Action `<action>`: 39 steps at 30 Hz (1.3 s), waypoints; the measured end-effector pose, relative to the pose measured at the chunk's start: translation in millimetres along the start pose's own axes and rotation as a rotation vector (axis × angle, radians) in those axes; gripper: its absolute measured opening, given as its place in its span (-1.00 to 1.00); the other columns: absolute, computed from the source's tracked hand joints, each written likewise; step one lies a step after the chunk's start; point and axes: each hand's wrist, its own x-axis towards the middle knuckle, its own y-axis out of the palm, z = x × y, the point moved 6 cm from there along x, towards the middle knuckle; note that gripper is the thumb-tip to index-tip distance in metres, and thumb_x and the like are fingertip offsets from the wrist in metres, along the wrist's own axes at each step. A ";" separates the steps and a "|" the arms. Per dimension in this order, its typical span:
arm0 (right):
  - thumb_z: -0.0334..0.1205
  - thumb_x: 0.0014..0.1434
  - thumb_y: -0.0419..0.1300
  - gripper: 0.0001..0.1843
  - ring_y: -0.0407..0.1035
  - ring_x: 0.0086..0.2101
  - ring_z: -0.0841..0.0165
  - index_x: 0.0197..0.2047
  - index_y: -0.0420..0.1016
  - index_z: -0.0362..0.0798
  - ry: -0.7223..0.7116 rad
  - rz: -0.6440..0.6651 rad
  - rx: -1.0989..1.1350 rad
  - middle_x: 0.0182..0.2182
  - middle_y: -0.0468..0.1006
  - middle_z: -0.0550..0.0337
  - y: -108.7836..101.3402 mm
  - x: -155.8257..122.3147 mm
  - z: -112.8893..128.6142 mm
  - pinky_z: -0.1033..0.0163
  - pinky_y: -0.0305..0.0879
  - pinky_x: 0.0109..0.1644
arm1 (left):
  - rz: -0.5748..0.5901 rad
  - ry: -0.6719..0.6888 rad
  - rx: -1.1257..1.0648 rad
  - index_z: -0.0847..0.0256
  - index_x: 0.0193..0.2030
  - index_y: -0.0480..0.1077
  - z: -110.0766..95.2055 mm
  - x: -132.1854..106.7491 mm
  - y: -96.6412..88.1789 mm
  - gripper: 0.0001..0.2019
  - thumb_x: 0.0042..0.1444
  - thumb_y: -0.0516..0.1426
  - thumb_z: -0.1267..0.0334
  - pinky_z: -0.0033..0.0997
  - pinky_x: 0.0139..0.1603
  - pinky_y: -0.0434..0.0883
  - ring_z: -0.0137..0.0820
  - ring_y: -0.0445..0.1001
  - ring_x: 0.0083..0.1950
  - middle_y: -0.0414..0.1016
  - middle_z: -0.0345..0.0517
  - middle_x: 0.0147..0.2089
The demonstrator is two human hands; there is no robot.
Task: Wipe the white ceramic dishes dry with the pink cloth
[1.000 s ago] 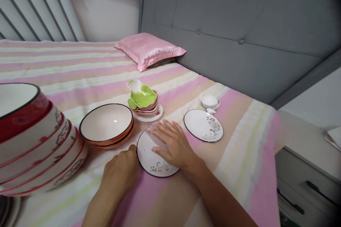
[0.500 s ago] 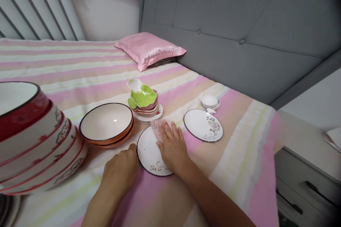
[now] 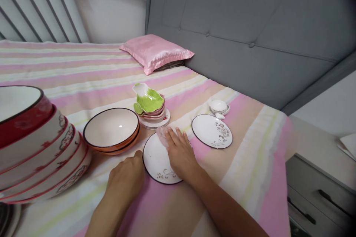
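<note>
A white plate (image 3: pixel 157 159) with a dark rim and a brown floral pattern lies on the striped bedspread. At its left edge my left hand (image 3: pixel 126 176) is closed, thumb against the rim; its other fingers are mostly hidden. My right hand (image 3: pixel 182 153) lies over the plate's right side, fingers stretched forward, pressing a thin pale pink cloth (image 3: pixel 161 135) against its surface. Most of the cloth is under the fingers. To the right lies a second, matching oval-looking plate (image 3: pixel 207 129), touched by neither hand.
Left of the plate stand two nested orange bowls (image 3: pixel 111 127) and a tall stack of red-rimmed bowls (image 3: pixel 41 155). Behind are green leaf-shaped dishes (image 3: pixel 150 100) on small plates. Small white dishes (image 3: pixel 218 105), a pink pillow (image 3: pixel 155 52) and a grey headboard (image 3: pixel 236 26) lie beyond.
My right hand has shifted slightly to the right and its fingers sit closer together, with the cloth still beneath them. My left hand stays at the plate's rim.
</note>
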 end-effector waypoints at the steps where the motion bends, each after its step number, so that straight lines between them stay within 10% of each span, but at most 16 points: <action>1: -0.34 0.22 -0.13 -0.37 -0.33 0.32 0.09 0.36 -0.10 -0.18 -0.038 0.004 0.005 0.36 -0.15 0.11 -0.3 0.0 1.6 -0.10 -0.31 0.35 | -0.001 -0.002 -0.001 0.26 -0.16 0.27 0.2 0.0 0.1 -0.72 0.16 -0.22 0.38 -0.11 -0.30 0.33 0.02 0.50 -0.15 0.51 0.21 -0.20; 17: -0.43 -0.05 -0.04 -0.29 -0.02 0.27 0.34 0.24 0.23 -0.05 -0.456 0.067 0.326 0.23 0.23 0.21 -20.4 -11.7 29.6 0.12 -0.11 0.35 | 0.006 -0.002 0.001 0.28 -0.13 0.28 -0.4 -1.3 -0.1 -0.70 0.17 -0.22 0.41 -0.08 -0.24 0.36 0.02 0.50 -0.12 0.51 0.21 -0.18; 28: -0.58 -0.16 -0.02 -0.39 0.35 0.06 0.41 -0.13 0.57 0.09 -0.485 0.194 0.631 -0.09 0.58 0.32 -23.4 -18.2 27.1 0.25 0.18 0.18 | 0.044 -0.010 0.011 0.29 -0.14 0.29 -0.1 -0.7 -1.7 -0.72 0.13 -0.18 0.43 -0.12 -0.26 0.35 0.01 0.49 -0.12 0.49 0.25 -0.19; 39: -0.54 -0.18 0.06 -0.38 0.25 0.11 0.33 0.00 0.40 0.01 -0.422 0.158 0.665 0.19 0.26 0.13 -42.4 -20.8 24.0 0.25 0.18 0.15 | 0.053 -0.009 0.000 0.27 -0.15 0.27 -1.7 -1.1 -3.2 -0.72 0.12 -0.19 0.45 -0.12 -0.28 0.34 0.03 0.49 -0.12 0.49 0.21 -0.20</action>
